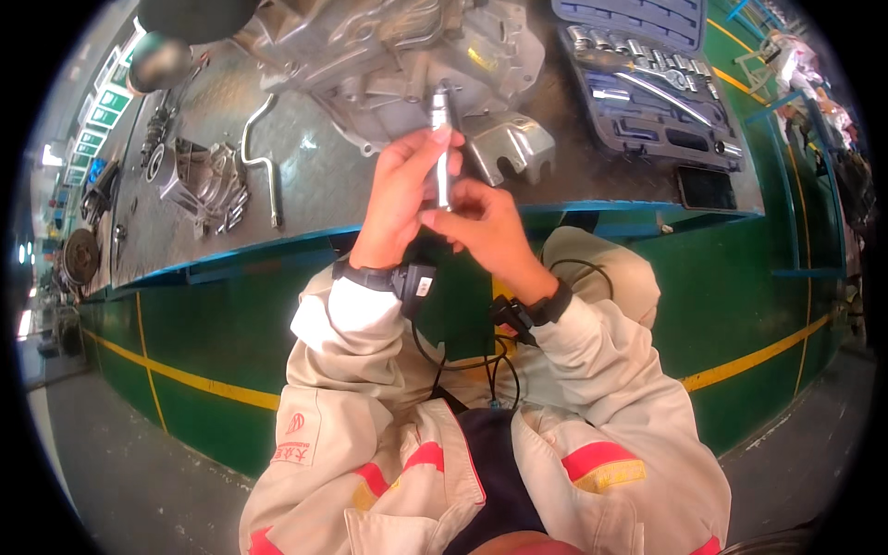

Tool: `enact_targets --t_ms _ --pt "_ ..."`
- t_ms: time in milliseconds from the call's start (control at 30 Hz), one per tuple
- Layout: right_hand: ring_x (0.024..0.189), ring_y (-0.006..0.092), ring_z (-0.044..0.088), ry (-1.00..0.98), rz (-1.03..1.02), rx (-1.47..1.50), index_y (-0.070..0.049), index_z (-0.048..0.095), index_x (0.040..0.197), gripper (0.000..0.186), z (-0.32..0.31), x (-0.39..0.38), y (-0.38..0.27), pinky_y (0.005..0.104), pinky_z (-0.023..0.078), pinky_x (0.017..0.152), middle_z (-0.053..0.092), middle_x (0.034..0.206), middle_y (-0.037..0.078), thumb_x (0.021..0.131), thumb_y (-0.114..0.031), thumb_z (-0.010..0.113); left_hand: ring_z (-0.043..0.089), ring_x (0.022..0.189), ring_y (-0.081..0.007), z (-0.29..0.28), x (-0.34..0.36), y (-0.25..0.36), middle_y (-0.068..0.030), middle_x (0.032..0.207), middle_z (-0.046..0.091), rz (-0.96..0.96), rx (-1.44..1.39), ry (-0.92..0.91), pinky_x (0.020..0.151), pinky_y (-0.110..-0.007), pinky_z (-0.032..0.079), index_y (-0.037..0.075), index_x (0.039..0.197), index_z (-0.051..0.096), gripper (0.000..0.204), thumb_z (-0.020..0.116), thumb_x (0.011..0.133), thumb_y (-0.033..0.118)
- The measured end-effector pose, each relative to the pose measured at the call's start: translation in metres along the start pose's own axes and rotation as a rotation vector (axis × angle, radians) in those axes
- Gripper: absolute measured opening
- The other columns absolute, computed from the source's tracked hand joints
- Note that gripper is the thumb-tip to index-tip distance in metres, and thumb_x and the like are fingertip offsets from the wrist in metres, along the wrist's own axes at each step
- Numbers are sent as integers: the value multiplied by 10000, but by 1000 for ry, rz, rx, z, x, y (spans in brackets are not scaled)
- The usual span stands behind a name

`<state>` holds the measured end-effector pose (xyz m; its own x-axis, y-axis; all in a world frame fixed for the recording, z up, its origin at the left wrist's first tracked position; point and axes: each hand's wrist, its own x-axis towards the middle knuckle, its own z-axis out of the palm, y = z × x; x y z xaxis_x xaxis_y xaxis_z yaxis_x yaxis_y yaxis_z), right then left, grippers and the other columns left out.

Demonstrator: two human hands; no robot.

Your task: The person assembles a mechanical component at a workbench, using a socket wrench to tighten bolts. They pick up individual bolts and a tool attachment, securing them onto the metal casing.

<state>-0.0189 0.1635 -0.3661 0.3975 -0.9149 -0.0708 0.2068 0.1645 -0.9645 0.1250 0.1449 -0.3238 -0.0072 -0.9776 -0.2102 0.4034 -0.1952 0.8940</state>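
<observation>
A shiny chrome socket tool (443,171) points away from me, its far end at the lower face of a large metal gearbox housing (370,69). I cannot tell whether that end sits on a bolt. My left hand (407,171) is closed around the tool's upper part, thumb lying along it. Lower down, my right hand (486,222) pinches the near end between thumb and fingers. Just right of the tool, a curved metal cover (513,148) rests on the bench against the housing.
On the metal workbench (310,199) lie a bent metal bar (248,139) and a smaller cast housing (199,180). At right are an open socket case (638,125) holding a ratchet (671,79), and a dark phone (706,188). Cables (462,365) hang between my wrists.
</observation>
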Motion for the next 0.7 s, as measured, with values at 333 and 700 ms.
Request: enact_targets --t_ms 333,700 --pt "769 220 703 259 172 492 -9 615 1135 499 -57 -10 -14 362 588 631 713 949 139 1003 -491 606 386 520 -12 13 21 -34 20 775 615 79 -25 11 461 -182 271 31 1068 673 276 576 1060 288" --pt "825 285 752 372 113 518 39 591 1070 243 -66 0 -5 379 635 706 729 991 215 1036 -200 565 367 559 -19 5 21 -42 -6 815 627 90 -27 -36 489 -183 265 34 1088 656 298 566 1053 316"
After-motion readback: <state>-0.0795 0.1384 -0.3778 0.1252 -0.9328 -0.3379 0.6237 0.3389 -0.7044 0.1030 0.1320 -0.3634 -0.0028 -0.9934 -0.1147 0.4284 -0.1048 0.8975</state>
